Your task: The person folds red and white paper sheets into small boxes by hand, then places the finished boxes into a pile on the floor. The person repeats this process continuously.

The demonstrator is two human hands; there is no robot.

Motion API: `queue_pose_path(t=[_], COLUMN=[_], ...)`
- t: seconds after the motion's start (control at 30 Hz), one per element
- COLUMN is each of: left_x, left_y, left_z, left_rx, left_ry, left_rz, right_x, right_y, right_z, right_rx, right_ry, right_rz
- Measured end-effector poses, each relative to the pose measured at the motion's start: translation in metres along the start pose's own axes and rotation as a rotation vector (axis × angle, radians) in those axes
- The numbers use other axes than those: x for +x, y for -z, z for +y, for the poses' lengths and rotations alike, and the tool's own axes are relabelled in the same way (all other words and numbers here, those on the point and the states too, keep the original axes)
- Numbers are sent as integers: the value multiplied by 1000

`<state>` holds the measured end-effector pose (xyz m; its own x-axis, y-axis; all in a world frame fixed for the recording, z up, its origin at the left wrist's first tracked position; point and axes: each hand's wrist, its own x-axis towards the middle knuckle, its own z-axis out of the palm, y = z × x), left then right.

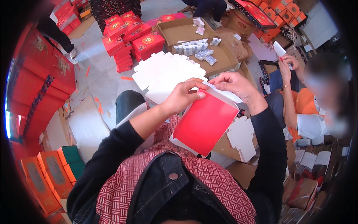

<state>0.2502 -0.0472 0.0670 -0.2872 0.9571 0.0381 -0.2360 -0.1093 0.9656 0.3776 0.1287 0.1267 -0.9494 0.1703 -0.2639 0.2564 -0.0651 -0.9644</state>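
In front of my lap I hold a partly folded cardboard box (206,125), red on its broad face and white on its flaps. My left hand (184,96) grips its far left edge, with the thumb on the red face. At the far edge a white flap stands up, and my right hand (238,87) pinches it between thumb and fingers. Just beyond lies a pile of flat white card blanks (169,72). More white blanks (241,136) lie to the right of the box, on brown cardboard.
Red printed boxes (147,43) are stacked ahead; larger red cartons (48,71) rise at left. An open brown tray (225,56) holds small wrapped packets (192,47). A co-worker in orange and white (307,108) sits at right, handling a white piece (280,50). Orange boxes (43,179) stand at lower left.
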Motion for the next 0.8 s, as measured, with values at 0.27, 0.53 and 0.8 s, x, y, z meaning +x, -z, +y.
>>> queue_pose_path(t=[0.27, 0.53, 0.8], left_x=[-7, -7, -8], left_y=[2, 6, 4], left_z=[-2, -6, -4], left_rx=[-23, -41, 19], left_ry=[-95, -164, -208], left_rz=[-25, -40, -45], right_x=[-12, -19, -23], right_y=[-28, -33, -45], right_z=[5, 5, 2], right_rx=[65, -189, -682], right_ry=[-41, 5, 296], right_rz=[96, 228, 284])
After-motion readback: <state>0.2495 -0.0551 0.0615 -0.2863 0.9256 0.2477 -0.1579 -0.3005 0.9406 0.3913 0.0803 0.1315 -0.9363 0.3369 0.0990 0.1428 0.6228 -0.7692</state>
